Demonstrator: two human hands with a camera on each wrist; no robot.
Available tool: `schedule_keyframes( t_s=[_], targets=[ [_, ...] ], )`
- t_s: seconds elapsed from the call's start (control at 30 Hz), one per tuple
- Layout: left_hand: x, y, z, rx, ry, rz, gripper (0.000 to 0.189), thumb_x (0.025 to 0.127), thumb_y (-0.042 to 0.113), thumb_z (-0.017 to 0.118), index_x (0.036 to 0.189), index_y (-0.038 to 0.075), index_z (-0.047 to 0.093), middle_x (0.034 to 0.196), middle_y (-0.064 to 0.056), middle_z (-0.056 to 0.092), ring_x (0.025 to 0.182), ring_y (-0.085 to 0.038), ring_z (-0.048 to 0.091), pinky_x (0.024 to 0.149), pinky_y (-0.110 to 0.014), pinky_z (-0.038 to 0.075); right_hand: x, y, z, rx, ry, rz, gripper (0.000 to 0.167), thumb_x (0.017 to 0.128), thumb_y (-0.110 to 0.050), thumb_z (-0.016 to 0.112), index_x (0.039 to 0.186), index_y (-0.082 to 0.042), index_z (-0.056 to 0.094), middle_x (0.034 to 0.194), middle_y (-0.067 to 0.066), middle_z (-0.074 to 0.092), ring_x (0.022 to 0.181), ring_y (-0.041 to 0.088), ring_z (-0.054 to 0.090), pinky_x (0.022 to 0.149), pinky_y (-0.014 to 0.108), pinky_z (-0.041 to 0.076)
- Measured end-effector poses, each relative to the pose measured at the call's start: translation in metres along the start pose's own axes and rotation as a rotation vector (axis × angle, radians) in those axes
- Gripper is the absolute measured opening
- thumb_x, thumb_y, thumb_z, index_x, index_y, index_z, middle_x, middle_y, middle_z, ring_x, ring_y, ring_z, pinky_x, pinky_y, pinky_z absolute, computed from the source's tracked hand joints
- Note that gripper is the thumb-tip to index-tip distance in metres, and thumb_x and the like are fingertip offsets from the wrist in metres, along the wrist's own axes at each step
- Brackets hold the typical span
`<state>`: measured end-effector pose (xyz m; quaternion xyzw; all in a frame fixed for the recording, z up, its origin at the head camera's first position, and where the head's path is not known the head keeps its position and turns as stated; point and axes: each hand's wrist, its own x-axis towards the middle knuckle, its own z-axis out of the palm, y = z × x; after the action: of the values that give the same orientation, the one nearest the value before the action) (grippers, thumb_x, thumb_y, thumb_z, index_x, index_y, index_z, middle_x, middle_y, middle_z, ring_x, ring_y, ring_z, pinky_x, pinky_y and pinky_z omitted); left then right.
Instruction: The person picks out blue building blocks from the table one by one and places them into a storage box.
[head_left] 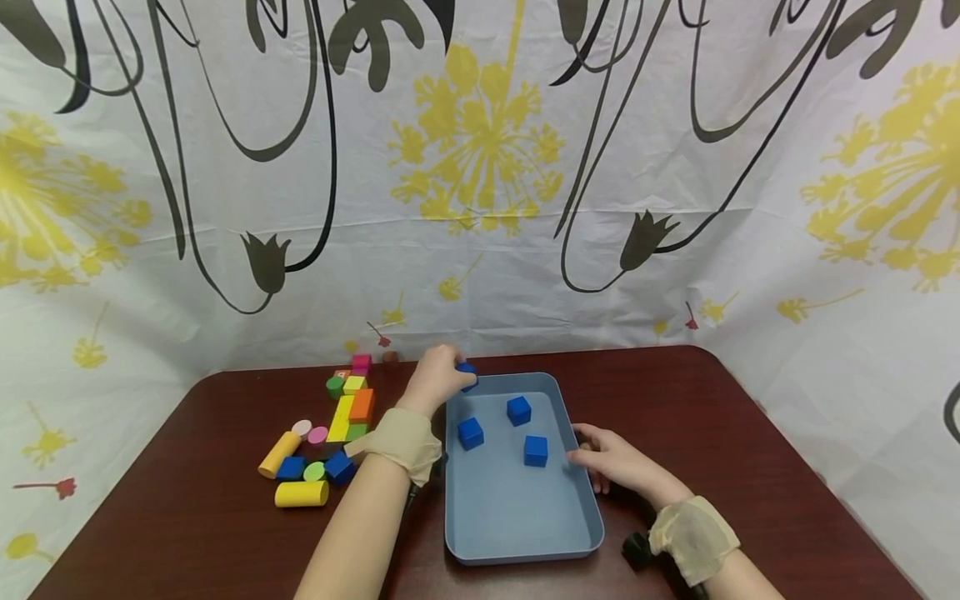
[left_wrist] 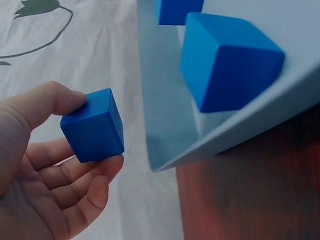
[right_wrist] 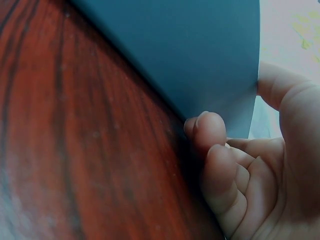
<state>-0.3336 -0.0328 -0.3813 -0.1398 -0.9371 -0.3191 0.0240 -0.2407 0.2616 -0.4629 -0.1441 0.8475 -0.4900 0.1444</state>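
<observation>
My left hand (head_left: pixel 433 385) pinches a blue cube (left_wrist: pixel 95 132) between thumb and fingertips, near the far left corner of a blue-grey tray (head_left: pixel 517 517). In the left wrist view this cube is apart from the tray wall. Three other blue cubes lie inside the tray: one at the left (head_left: pixel 470 433), one farther back (head_left: pixel 519 411) and one at the right (head_left: pixel 536 451). At the tray's right side, my right hand (head_left: pixel 618 460) grips the wall. The right wrist view has its thumb at the rim and its curled fingers (right_wrist: pixel 210 132) low against the outside.
Left of the tray, coloured blocks lie in a loose group, among them a yellow cylinder (head_left: pixel 302 494), an orange block (head_left: pixel 362 407), a green disc (head_left: pixel 314 472) and a blue block (head_left: pixel 291 468). Behind the dark red-brown table (head_left: pixel 187 517) hangs a patterned white cloth (head_left: pixel 480 283).
</observation>
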Motion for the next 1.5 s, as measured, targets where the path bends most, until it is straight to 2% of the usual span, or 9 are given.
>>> schedule_keyframes(
  t_s=[0.27,0.33,0.53,0.7,0.87,0.97,1.07,1.2,1.5],
  targets=[
    [0.002,0.003,0.01,0.005,-0.025,-0.01,0.032,0.082,0.019,0.074,0.105,-0.002,0.067,0.102,-0.013,0.064,0.077,-0.022,0.056,0.073,-0.036,0.051,0.001,0.001,-0.001,-0.004,0.001,-0.008,0.065,0.093,-0.022,0.061,0.142,0.009,0.031,0.059,0.01,0.053,0.044,0.025,0.053,0.045,0.042,0.049],
    [0.003,0.004,0.013,0.002,-0.03,-0.013,0.03,0.082,0.018,0.074,0.104,-0.002,0.067,0.099,-0.012,0.063,0.076,-0.021,0.056,0.072,-0.036,0.051,0.001,0.002,-0.001,-0.005,0.002,-0.005,0.065,0.093,-0.022,0.06,0.142,0.009,0.031,0.059,0.009,0.053,0.045,0.025,0.053,0.045,0.042,0.049],
    [0.005,0.008,0.019,0.0,-0.05,-0.04,0.021,0.082,0.017,0.074,0.09,-0.001,0.068,0.078,-0.008,0.058,0.065,-0.02,0.052,0.061,-0.032,0.047,0.001,0.002,0.0,-0.003,0.004,-0.001,0.066,0.093,-0.024,0.06,0.142,0.009,0.031,0.059,0.009,0.053,0.045,0.025,0.054,0.045,0.042,0.049],
    [0.006,0.008,0.025,0.012,-0.061,-0.056,0.02,0.081,0.017,0.075,0.091,0.001,0.067,0.079,-0.008,0.059,0.067,-0.021,0.054,0.063,-0.033,0.049,0.001,0.001,0.0,-0.004,0.004,0.008,0.066,0.093,-0.025,0.06,0.142,0.009,0.032,0.059,0.009,0.053,0.045,0.025,0.054,0.045,0.041,0.05],
    [0.006,0.007,0.031,0.036,-0.08,-0.045,0.016,0.081,0.016,0.075,0.078,0.004,0.065,0.066,-0.005,0.054,0.062,-0.02,0.052,0.056,-0.03,0.044,0.001,0.001,0.0,0.0,0.0,0.005,0.066,0.093,-0.025,0.06,0.142,0.008,0.032,0.059,0.008,0.054,0.045,0.024,0.054,0.046,0.041,0.05],
    [0.006,0.007,0.034,0.047,-0.087,-0.046,0.023,0.08,0.015,0.076,0.068,0.007,0.059,0.058,-0.002,0.045,0.055,-0.017,0.046,0.051,-0.028,0.039,0.001,0.002,0.0,0.0,0.0,0.003,0.066,0.093,-0.025,0.061,0.142,0.008,0.033,0.059,0.009,0.054,0.045,0.024,0.054,0.046,0.041,0.05],
    [0.006,0.007,0.037,0.048,-0.096,-0.046,0.037,0.078,0.013,0.076,0.058,0.01,0.046,0.053,0.001,0.032,0.048,-0.015,0.035,0.046,-0.027,0.031,0.001,0.002,0.0,-0.003,0.001,0.002,0.066,0.093,-0.025,0.06,0.142,0.009,0.032,0.059,0.009,0.053,0.045,0.025,0.054,0.045,0.041,0.049],
    [0.005,0.007,0.041,0.052,-0.113,-0.041,0.05,0.077,0.01,0.076,0.053,0.012,0.033,0.05,0.002,0.022,0.043,-0.014,0.023,0.043,-0.027,0.023,0.001,0.002,0.0,-0.008,0.0,-0.003,0.067,0.093,-0.026,0.06,0.142,0.009,0.031,0.058,0.008,0.053,0.045,0.025,0.054,0.046,0.042,0.05],
    [0.004,0.007,0.045,0.075,-0.127,-0.039,0.051,0.076,0.011,0.078,0.051,0.012,0.034,0.049,0.001,0.023,0.042,-0.014,0.023,0.042,-0.027,0.022,0.001,0.001,0.0,-0.005,-0.001,0.002,0.064,0.093,-0.024,0.06,0.141,0.009,0.033,0.059,0.009,0.053,0.045,0.024,0.054,0.046,0.041,0.05]
  ],
)
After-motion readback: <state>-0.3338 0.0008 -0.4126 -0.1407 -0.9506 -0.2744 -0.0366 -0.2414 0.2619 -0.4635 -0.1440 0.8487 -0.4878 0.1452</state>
